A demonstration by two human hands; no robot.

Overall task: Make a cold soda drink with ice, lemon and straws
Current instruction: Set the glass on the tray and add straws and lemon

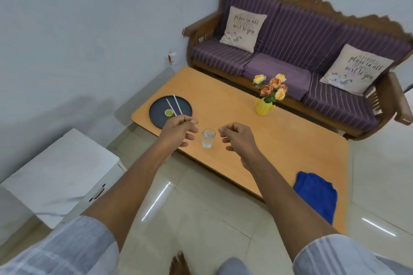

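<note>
A small clear glass point(208, 138) with ice and clear liquid stands near the front edge of the wooden table point(279, 140). A round black plate point(156, 110) lies at the table's left end with a lemon slice point(168, 113) and two white straws point(171, 106) on it. My left hand point(178, 129) hovers at the plate's near rim, thumb and forefinger pinched on the near end of the right-hand straw point(177, 104). My right hand point(237, 138) is just right of the glass, fingers loosely curled and holding nothing. The two hands flank the glass without touching it.
A yellow vase of orange and yellow flowers point(267, 105) stands at the table's far side. A blue cloth point(317, 194) lies on the table's right front corner. A purple striped sofa point(301, 56) is behind the table, and a white cabinet point(60, 176) is at the left.
</note>
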